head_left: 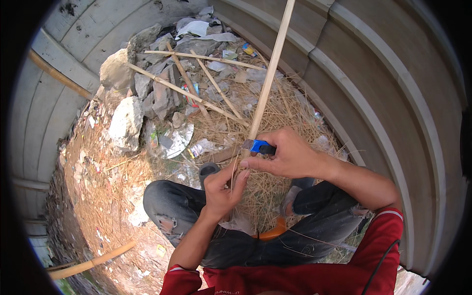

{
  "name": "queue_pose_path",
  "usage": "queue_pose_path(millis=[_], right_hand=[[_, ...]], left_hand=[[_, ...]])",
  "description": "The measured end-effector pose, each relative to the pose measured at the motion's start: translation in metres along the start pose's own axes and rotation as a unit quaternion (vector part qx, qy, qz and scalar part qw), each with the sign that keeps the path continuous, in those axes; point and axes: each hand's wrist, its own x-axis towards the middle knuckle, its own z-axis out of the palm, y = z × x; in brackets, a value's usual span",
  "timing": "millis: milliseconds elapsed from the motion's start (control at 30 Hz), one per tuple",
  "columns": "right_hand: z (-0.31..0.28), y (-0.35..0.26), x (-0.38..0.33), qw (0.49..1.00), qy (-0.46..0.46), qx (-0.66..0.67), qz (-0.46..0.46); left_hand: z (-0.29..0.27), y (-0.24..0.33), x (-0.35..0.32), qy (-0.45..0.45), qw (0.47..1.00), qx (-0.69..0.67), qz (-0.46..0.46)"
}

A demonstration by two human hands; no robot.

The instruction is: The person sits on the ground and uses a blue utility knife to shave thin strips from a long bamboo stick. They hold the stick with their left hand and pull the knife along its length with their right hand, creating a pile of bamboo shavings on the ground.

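Observation:
A long pale bamboo strip (269, 78) rises from between my hands toward the top of the view, leaning a little right. My left hand (221, 189) is closed around its lower end, with the thumb along it. My right hand (290, 155) grips a small blue-and-black hand tool (260, 146). The tool's short greyish end lies across the strip, just above my left hand. My right thumb reaches to the strip beside my left fingers. The tool's exact kind is partly hidden by my fingers.
Several thin bamboo sticks (189, 91) lie crossed ahead on dry straw, near broken rocks (125, 123) and litter. A corrugated metal wall (364, 88) curves along the right. A curved orange object (274, 230) sits between my legs. Another bamboo piece (93, 260) lies at lower left.

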Motion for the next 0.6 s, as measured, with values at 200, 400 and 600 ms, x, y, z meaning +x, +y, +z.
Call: queue_pose_path(millis=[200, 400, 600], right_hand=[[0.005, 0.024, 0.002, 0.997, -0.014, 0.042, -0.059], [0.000, 0.024, -0.007, 0.973, -0.177, -0.044, -0.143], [-0.029, 0.016, 0.003, 0.994, 0.037, -0.098, -0.018]], left_hand=[[0.004, -0.006, -0.002, 0.012, 0.999, 0.034, 0.030], [0.005, -0.013, -0.002, 0.004, 0.992, -0.090, -0.088], [-0.003, 0.000, -0.003, -0.060, 0.937, -0.285, -0.195]])
